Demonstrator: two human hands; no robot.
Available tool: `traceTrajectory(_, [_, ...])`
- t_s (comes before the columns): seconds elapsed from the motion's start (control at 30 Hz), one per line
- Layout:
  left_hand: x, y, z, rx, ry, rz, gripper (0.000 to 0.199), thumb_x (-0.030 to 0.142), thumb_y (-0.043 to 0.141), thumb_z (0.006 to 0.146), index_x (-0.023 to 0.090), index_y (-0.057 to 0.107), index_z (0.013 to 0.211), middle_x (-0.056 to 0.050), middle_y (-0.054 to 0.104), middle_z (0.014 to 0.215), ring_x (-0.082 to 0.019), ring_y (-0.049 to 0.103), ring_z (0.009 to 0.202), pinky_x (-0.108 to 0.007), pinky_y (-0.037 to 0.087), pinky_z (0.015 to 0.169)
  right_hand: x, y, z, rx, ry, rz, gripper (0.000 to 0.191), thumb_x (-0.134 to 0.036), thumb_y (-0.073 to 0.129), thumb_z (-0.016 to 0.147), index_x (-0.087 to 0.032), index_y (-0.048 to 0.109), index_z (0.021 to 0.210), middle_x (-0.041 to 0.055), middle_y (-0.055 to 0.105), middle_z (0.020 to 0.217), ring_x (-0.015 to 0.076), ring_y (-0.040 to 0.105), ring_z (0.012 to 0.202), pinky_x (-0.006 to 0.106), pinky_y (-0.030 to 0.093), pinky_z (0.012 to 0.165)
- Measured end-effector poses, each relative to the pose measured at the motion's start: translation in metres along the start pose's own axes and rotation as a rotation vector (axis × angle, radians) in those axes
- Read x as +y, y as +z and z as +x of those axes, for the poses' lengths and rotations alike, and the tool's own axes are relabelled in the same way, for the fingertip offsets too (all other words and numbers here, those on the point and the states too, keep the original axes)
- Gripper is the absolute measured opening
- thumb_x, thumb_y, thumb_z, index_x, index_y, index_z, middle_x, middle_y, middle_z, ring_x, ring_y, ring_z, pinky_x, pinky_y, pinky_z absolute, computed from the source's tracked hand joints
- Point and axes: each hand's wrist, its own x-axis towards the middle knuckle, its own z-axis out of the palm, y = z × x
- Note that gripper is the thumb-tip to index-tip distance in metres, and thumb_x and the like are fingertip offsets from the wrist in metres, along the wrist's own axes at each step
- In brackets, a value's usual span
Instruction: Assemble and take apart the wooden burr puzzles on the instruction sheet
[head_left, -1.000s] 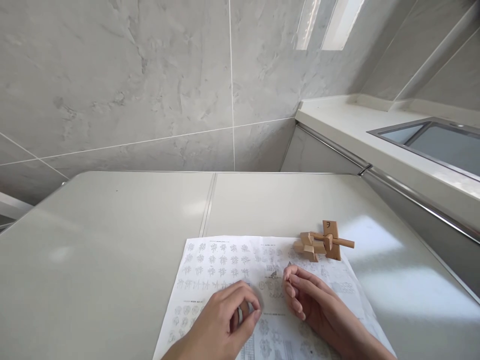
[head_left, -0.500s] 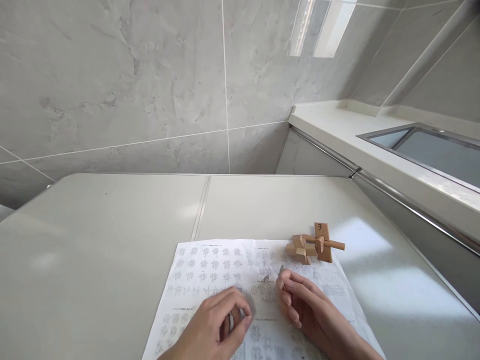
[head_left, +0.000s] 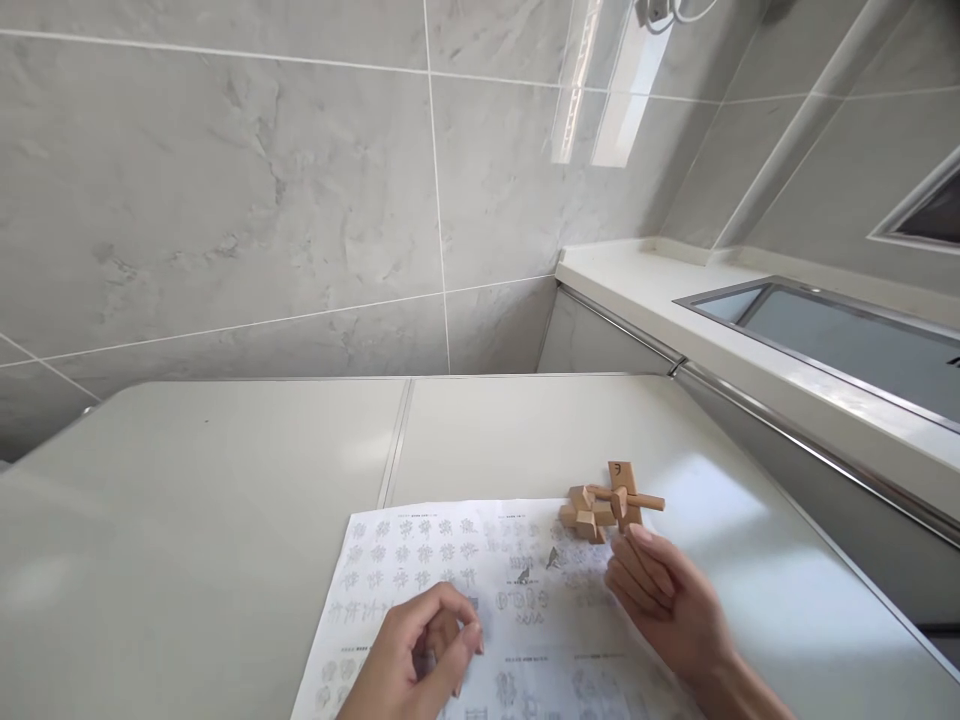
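A printed sheet (head_left: 420, 640) with rows of small line drawings lies on the table under both hands. My left hand (head_left: 424, 645) hovers over the sheet's left half, its fingers curled and the thumb close to the index finger; nothing shows in it. My right hand (head_left: 671, 600) is loosely closed with nothing visible in it, its thumb tip just in front of the wooden puzzle pieces. These interlocked notched pieces (head_left: 589, 515) lie at the sheet's far right edge, beside a flat wooden block (head_left: 619, 474) with a dark mark and a round wooden rod (head_left: 649, 502).
Two small grey pointed shapes (head_left: 553, 558) appear on the sheet; whether printed or loose I cannot tell. The pale table (head_left: 210, 540) has a seam running away from me. A white counter (head_left: 615, 285) with an inset sink or panel stands on the right, before a grey tiled wall (head_left: 300, 200).
My right hand has moved right and towards the wooden pieces, uncovering a grey shape on the sheet. My left hand stays curled in nearly the same place. The camera has tilted up slightly.
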Motion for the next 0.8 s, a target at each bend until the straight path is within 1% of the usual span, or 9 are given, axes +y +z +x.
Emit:
traceTrajectory(0.1, [0.002, 0.000, 0.000, 0.023, -0.003, -0.027, 0.045, 0.064, 0.059, 0.103, 0.022, 0.064, 0.087, 0.002, 0.055, 0.067, -0.014, 0.050, 0.062, -0.025, 0.042, 0.064, -0.009, -0.003, 0.006, 0.106, -0.161, -0.227, 0.060, -0.046, 0.078, 0.094, -0.024, 0.042, 0.052, -0.0092, 0.030, 0.047, 0.0089, 0.013, 0.045, 0.028, 0.025, 0.044])
traceTrajectory(0.2, [0.004, 0.000, 0.000, 0.043, 0.006, -0.061, 0.045, 0.063, 0.062, 0.102, 0.021, 0.065, 0.086, 0.003, 0.056, 0.067, -0.013, 0.050, 0.061, -0.024, 0.042, 0.064, -0.016, -0.008, 0.012, 0.196, -0.264, -0.313, 0.059, -0.048, 0.072, 0.099, -0.023, 0.042, 0.056, -0.0093, 0.031, 0.048, 0.0089, 0.017, 0.046, 0.025, 0.028, 0.045])
traceTrajectory(0.27, [0.005, 0.000, -0.001, 0.049, 0.015, -0.081, 0.045, 0.063, 0.062, 0.101, 0.021, 0.065, 0.086, 0.003, 0.056, 0.068, -0.012, 0.049, 0.061, -0.024, 0.042, 0.064, -0.018, -0.011, 0.015, 0.254, -0.317, -0.343, 0.051, -0.048, 0.071, 0.102, -0.022, 0.049, 0.063, -0.0099, 0.033, 0.050, 0.0089, 0.018, 0.047, 0.023, 0.027, 0.044])
traceTrajectory(0.33, [0.004, 0.000, -0.001, 0.046, 0.021, -0.092, 0.046, 0.064, 0.062, 0.101, 0.020, 0.065, 0.087, 0.002, 0.057, 0.071, -0.012, 0.049, 0.062, -0.024, 0.042, 0.065, -0.018, -0.013, 0.016, 0.297, -0.351, -0.369, 0.039, -0.049, 0.071, 0.102, -0.022, 0.060, 0.077, -0.0114, 0.033, 0.052, 0.0086, 0.018, 0.047, 0.021, 0.024, 0.043])
traceTrajectory(0.37, [0.004, 0.000, -0.001, 0.042, 0.024, -0.094, 0.046, 0.064, 0.062, 0.101, 0.020, 0.065, 0.087, 0.002, 0.058, 0.072, -0.012, 0.049, 0.062, -0.024, 0.042, 0.064, -0.018, -0.014, 0.017, 0.310, -0.354, -0.379, 0.033, -0.050, 0.072, 0.102, -0.022, 0.064, 0.085, -0.0123, 0.032, 0.052, 0.0083, 0.017, 0.047, 0.020, 0.024, 0.043])
traceTrajectory(0.43, [0.002, -0.001, -0.001, 0.029, 0.032, -0.090, 0.046, 0.065, 0.061, 0.102, 0.020, 0.064, 0.088, 0.001, 0.060, 0.074, -0.012, 0.050, 0.063, -0.024, 0.043, 0.064, -0.016, -0.015, 0.018, 0.321, -0.337, -0.399, 0.030, -0.051, 0.074, 0.100, -0.023, 0.067, 0.096, -0.0137, 0.031, 0.051, 0.0074, 0.016, 0.046, 0.020, 0.022, 0.042])
traceTrajectory(0.53, [-0.003, -0.002, 0.001, 0.004, 0.054, -0.072, 0.046, 0.064, 0.059, 0.102, 0.020, 0.064, 0.089, 0.001, 0.060, 0.074, -0.013, 0.051, 0.062, -0.025, 0.044, 0.064, -0.015, -0.016, 0.020, 0.320, -0.291, -0.429, 0.035, -0.055, 0.076, 0.097, -0.022, 0.067, 0.100, -0.0145, 0.031, 0.052, 0.0060, 0.016, 0.044, 0.019, 0.021, 0.040])
traceTrajectory(0.67, [-0.007, -0.004, 0.003, -0.008, 0.064, -0.060, 0.044, 0.062, 0.059, 0.104, 0.020, 0.064, 0.092, 0.000, 0.062, 0.076, -0.013, 0.052, 0.063, -0.025, 0.046, 0.064, -0.016, -0.018, 0.023, 0.304, -0.259, -0.465, 0.040, -0.059, 0.077, 0.095, -0.020, 0.066, 0.091, -0.0134, 0.034, 0.051, 0.0056, 0.018, 0.043, 0.020, 0.021, 0.039])
traceTrajectory(0.8, [-0.007, -0.003, 0.002, -0.007, 0.076, -0.047, 0.043, 0.060, 0.058, 0.104, 0.020, 0.064, 0.091, 0.000, 0.062, 0.076, -0.013, 0.053, 0.063, -0.024, 0.046, 0.063, -0.015, -0.020, 0.022, 0.310, -0.302, -0.498, 0.043, -0.061, 0.072, 0.096, -0.021, 0.061, 0.083, -0.0126, 0.035, 0.049, 0.0062, 0.019, 0.042, 0.021, 0.022, 0.040])
